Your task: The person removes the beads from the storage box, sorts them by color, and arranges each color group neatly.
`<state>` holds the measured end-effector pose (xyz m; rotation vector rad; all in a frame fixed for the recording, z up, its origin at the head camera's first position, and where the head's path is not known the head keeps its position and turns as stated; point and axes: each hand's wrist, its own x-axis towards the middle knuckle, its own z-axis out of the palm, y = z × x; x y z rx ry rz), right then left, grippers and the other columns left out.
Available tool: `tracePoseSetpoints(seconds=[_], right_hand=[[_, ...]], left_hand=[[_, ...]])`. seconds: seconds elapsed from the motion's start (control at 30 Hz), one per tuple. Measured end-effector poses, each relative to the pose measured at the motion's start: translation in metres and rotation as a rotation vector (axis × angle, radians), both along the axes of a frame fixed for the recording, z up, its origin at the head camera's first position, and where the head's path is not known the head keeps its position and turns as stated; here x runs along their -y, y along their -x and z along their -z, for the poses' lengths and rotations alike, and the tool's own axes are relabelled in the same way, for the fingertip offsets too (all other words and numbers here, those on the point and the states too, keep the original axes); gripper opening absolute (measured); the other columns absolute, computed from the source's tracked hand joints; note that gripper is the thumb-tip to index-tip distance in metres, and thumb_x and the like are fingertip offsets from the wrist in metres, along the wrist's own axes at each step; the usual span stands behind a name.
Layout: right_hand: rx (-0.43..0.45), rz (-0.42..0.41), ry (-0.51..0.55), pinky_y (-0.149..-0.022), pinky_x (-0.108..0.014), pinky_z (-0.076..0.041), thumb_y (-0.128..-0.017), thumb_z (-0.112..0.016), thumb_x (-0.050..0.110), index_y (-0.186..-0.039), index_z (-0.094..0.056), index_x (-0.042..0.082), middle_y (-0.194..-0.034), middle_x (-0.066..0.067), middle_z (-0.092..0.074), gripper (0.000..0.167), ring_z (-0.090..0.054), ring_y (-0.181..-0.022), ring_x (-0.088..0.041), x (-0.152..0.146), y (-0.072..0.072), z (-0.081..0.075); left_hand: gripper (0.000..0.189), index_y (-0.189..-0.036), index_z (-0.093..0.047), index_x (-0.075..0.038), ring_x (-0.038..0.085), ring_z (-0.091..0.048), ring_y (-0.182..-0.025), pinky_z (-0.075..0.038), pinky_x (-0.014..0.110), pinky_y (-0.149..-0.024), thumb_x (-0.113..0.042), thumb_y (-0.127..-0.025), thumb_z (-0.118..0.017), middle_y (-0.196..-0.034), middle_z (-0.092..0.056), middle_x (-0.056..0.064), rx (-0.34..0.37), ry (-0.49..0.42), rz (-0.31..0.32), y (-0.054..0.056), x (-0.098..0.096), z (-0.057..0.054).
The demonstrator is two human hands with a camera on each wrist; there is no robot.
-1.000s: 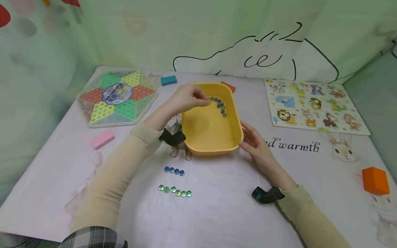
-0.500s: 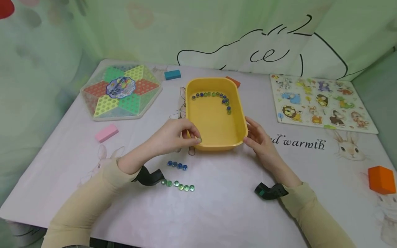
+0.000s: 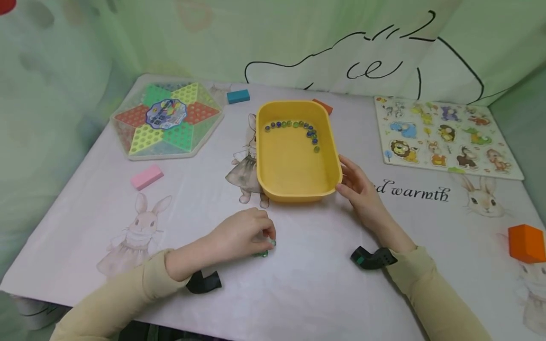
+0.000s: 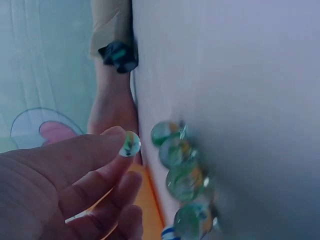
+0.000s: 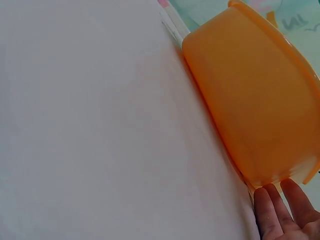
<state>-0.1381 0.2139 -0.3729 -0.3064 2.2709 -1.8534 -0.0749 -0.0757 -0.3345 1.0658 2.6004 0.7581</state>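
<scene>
My left hand (image 3: 245, 234) pinches a clear green marble (image 4: 131, 144) between thumb and fingertips, low over the table. Right beside it lies a row of green glass marbles (image 4: 184, 181), mostly hidden behind the hand in the head view. A blue-and-white marble (image 4: 170, 233) shows at the bottom of the left wrist view. Further back stands a yellow tray (image 3: 294, 187), with several blue and yellow-green marbles (image 3: 295, 124) strung along its far and right sides. My right hand (image 3: 360, 189) rests its fingertips against the tray's near right corner, fingers fairly straight.
Left of the tray lie a hexagonal Chinese checkers board (image 3: 166, 123) and a pink block (image 3: 147, 177). Blue (image 3: 238, 96) and orange-red (image 3: 324, 106) blocks sit behind. An animal puzzle board (image 3: 448, 137) is back right, an orange block (image 3: 526, 243) far right.
My left hand has come from over the tray's far side, past its near rim with a marble in the fingertips, down to the green row. The right hand stays at the tray.
</scene>
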Motion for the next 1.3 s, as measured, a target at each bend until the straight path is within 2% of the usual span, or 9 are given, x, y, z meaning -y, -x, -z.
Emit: tracePoseSetpoints(seconds=[0.17, 0.27, 0.5, 0.83, 0.97, 1.13, 1.3], right_hand=[[-0.003, 0.003, -0.003, -0.091, -0.008, -0.037, -0.094, -0.053, 0.014, -0.146, -0.024, 0.024, -0.144, -0.022, -0.028, 0.061, -0.043, -0.117, -0.004, -0.001, 0.0, -0.001], [0.007, 0.005, -0.001, -0.091, -0.008, -0.037, -0.094, -0.053, 0.014, -0.146, -0.024, 0.025, -0.144, -0.021, -0.028, 0.061, -0.043, -0.116, -0.004, 0.0, 0.0, 0.0], [0.021, 0.003, 0.034, -0.091, -0.009, -0.038, -0.093, -0.053, 0.013, -0.146, -0.024, 0.024, -0.145, -0.021, -0.028, 0.061, -0.043, -0.117, -0.006, 0.001, 0.001, 0.001], [0.015, 0.001, 0.015, -0.091, -0.008, -0.038, -0.094, -0.052, 0.013, -0.146, -0.024, 0.024, -0.144, -0.021, -0.029, 0.061, -0.043, -0.118, -0.006, 0.001, 0.0, -0.001], [0.016, -0.002, 0.017, -0.091, -0.008, -0.037, -0.094, -0.052, 0.013, -0.146, -0.024, 0.024, -0.145, -0.02, -0.028, 0.061, -0.043, -0.118, -0.006, 0.001, 0.001, -0.001], [0.013, -0.004, 0.021, -0.091, -0.009, -0.037, -0.094, -0.053, 0.013, -0.146, -0.024, 0.023, -0.145, -0.02, -0.027, 0.061, -0.042, -0.117, -0.006, 0.001, 0.001, 0.0], [0.007, -0.004, 0.016, -0.091, -0.009, -0.038, -0.094, -0.053, 0.013, -0.146, -0.024, 0.023, -0.145, -0.021, -0.028, 0.061, -0.044, -0.115, -0.005, 0.0, 0.001, 0.001]], left_hand=[[0.009, -0.079, -0.064, -0.017, 0.01, -0.05, -0.074, -0.041, 0.021, -0.069, -0.021, -0.078, -0.072, -0.075, -0.055, -0.006, -0.086, 0.065, 0.046, -0.009, -0.004, 0.009], [0.01, -0.078, -0.064, -0.017, 0.01, -0.049, -0.073, -0.04, 0.022, -0.067, -0.022, -0.078, -0.073, -0.076, -0.055, -0.007, -0.109, 0.088, 0.054, -0.011, -0.005, 0.012], [0.01, -0.08, -0.065, -0.019, 0.01, -0.048, -0.074, -0.04, 0.024, -0.069, -0.024, -0.077, -0.073, -0.077, -0.055, -0.008, -0.098, 0.118, 0.047, -0.014, -0.007, 0.012], [0.015, -0.084, -0.065, -0.019, 0.01, -0.046, -0.076, -0.039, 0.025, -0.07, -0.029, -0.077, -0.073, -0.08, -0.055, -0.008, -0.064, 0.14, 0.049, -0.014, -0.007, 0.011], [0.018, -0.088, -0.066, -0.019, 0.011, -0.046, -0.078, -0.039, 0.025, -0.071, -0.03, -0.076, -0.074, -0.08, -0.055, -0.007, -0.053, 0.142, 0.045, -0.012, -0.006, 0.006], [0.022, -0.091, -0.066, -0.017, 0.013, -0.051, -0.081, -0.042, 0.025, -0.073, -0.03, -0.075, -0.075, -0.083, -0.058, -0.004, -0.046, 0.083, 0.047, -0.005, -0.007, -0.008], [0.024, -0.096, -0.067, -0.015, 0.015, -0.052, -0.086, -0.042, 0.024, -0.075, -0.03, -0.078, -0.073, -0.089, -0.06, -0.001, 0.063, 0.02, 0.051, 0.009, -0.014, -0.029]])
